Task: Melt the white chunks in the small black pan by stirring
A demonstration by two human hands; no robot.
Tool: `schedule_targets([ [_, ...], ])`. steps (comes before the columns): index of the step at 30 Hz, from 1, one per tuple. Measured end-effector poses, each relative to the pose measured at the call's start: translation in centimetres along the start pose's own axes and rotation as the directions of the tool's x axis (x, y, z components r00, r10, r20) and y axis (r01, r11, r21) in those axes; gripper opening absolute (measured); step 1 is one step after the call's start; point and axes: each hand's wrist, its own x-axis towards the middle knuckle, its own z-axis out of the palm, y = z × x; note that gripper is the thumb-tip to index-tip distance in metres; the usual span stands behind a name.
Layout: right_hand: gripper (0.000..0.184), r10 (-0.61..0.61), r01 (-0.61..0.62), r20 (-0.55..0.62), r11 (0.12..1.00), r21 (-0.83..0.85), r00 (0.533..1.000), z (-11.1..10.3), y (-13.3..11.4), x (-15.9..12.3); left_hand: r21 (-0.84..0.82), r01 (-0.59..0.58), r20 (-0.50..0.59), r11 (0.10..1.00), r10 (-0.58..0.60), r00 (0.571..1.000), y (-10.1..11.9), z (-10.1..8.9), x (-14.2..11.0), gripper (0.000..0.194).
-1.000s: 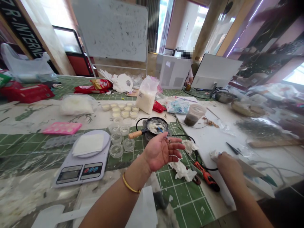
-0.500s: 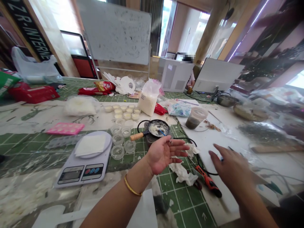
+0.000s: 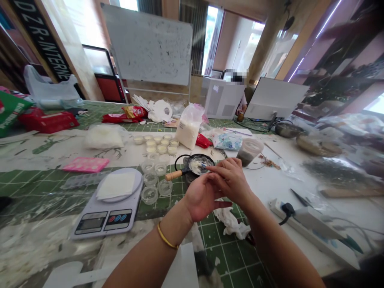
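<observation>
My right hand [image 3: 231,178] hovers over my left hand [image 3: 199,198], just in front of the small black frying pan [image 3: 210,159], which holds white paste [image 3: 195,166] and a blue spatula [image 3: 204,164]. My right fingers [image 3: 220,166] lie close together and touch my left fingers [image 3: 220,204], which are loosely extended; I cannot tell whether they pinch anything. Left of the pan sit small glass cups [image 3: 149,195] and a digital scale [image 3: 103,220]. Crumpled tissue [image 3: 231,224] lies below it.
</observation>
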Motion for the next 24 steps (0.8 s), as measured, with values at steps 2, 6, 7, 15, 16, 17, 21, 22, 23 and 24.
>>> schedule_targets([
  [2,0.021,0.066,-0.064,-0.048,0.997,0.035,0.997,0.3,0.5,0.5,0.074,0.038,-0.018,0.997,-0.036,0.999,0.4,0.0,-0.2,0.044],
  [6,0.019,0.250,-0.234,-0.085,0.958,0.167,0.964,1.0,1.6,1.8,0.627,0.173,-0.100,0.760,-0.141,0.985,2.2,0.5,-2.6,0.050],
  [7,0.019,0.282,-0.263,-0.069,0.942,0.210,0.957,1.1,1.9,2.1,0.777,0.124,-0.106,0.617,-0.066,0.992,2.9,0.7,-3.7,0.047],
  [15,0.025,0.403,-0.361,-0.118,0.892,0.274,0.907,0.1,1.3,2.3,0.990,0.098,-0.122,0.101,0.961,0.249,8.9,-1.6,-11.4,0.027],
  [16,0.024,0.386,-0.351,-0.113,0.904,0.245,0.915,-0.1,1.0,2.2,0.989,0.112,-0.111,0.098,0.987,0.119,9.2,-2.1,-11.5,0.029],
  [17,0.023,0.364,-0.340,-0.086,0.916,0.213,0.927,-0.3,0.7,2.1,0.984,0.151,-0.103,0.090,0.992,0.076,9.4,-2.4,-11.5,0.031],
  [21,0.023,0.340,-0.329,-0.040,0.930,0.162,0.940,-0.1,0.1,2.0,0.959,0.274,-0.136,0.078,0.970,0.201,9.6,-2.7,-10.4,0.045],
  [22,0.023,0.350,-0.335,-0.074,0.928,0.162,0.934,0.0,0.1,2.0,0.947,0.314,-0.166,0.064,0.936,0.312,9.6,-2.7,-9.9,0.048],
  [23,0.024,0.353,-0.335,-0.098,0.929,0.157,0.931,0.1,0.0,2.0,0.934,0.357,-0.190,0.026,0.882,0.431,9.5,-2.8,-9.5,0.049],
  [24,0.024,0.346,-0.331,-0.094,0.932,0.147,0.933,0.1,0.0,2.1,0.917,0.398,-0.209,-0.029,0.814,0.541,9.3,-2.9,-9.1,0.049],
])
